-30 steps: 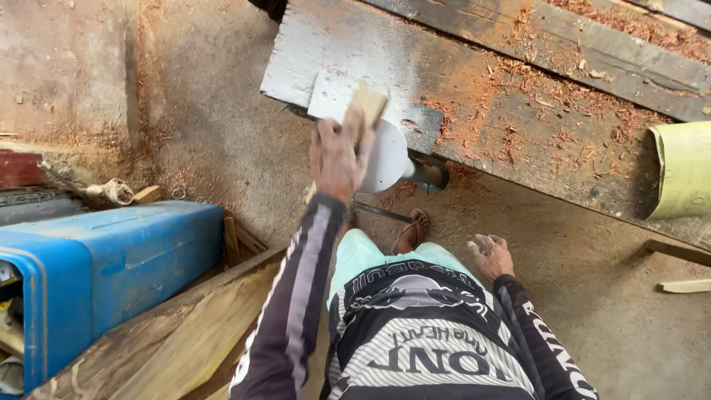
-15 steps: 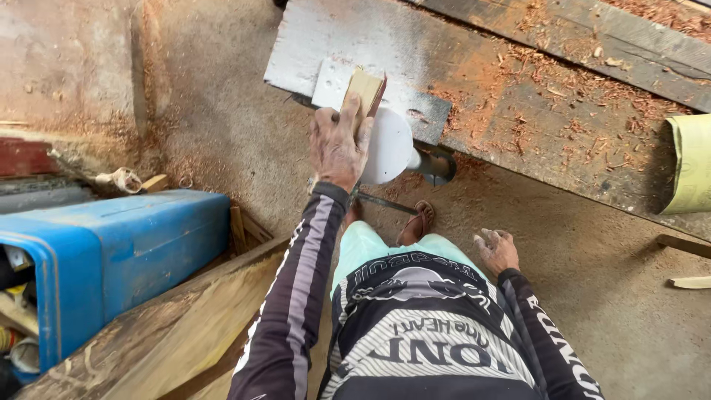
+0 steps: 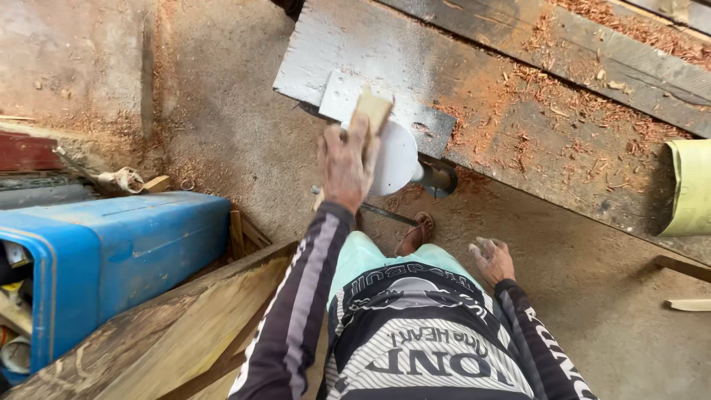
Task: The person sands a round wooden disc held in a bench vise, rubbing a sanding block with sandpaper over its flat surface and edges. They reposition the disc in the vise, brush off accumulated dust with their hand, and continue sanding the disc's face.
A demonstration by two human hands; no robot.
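Below, left hand (image 3: 346, 164) gripping small wooden block (image 3: 372, 111) against white disc (image 3: 394, 157), right hand (image 3: 492, 259) loose, empty, blue container (image 3: 111, 255) contents unclear.

Single head-worn camera, aimed steeply down over the person's chest, fairly near the raised left hand (image 3: 346, 164), apparently tilted toward the workbench (image 3: 518, 126) ahead.

— What do I have on the left of my feed?
— A blue plastic container (image 3: 126, 252), with a slanted wooden plank (image 3: 185, 326) leaning just beside it.
— And on the right?
— I see a pale green roll (image 3: 689, 189) by reddish sawdust (image 3: 563, 81) strewn over grey boards (image 3: 592, 67).
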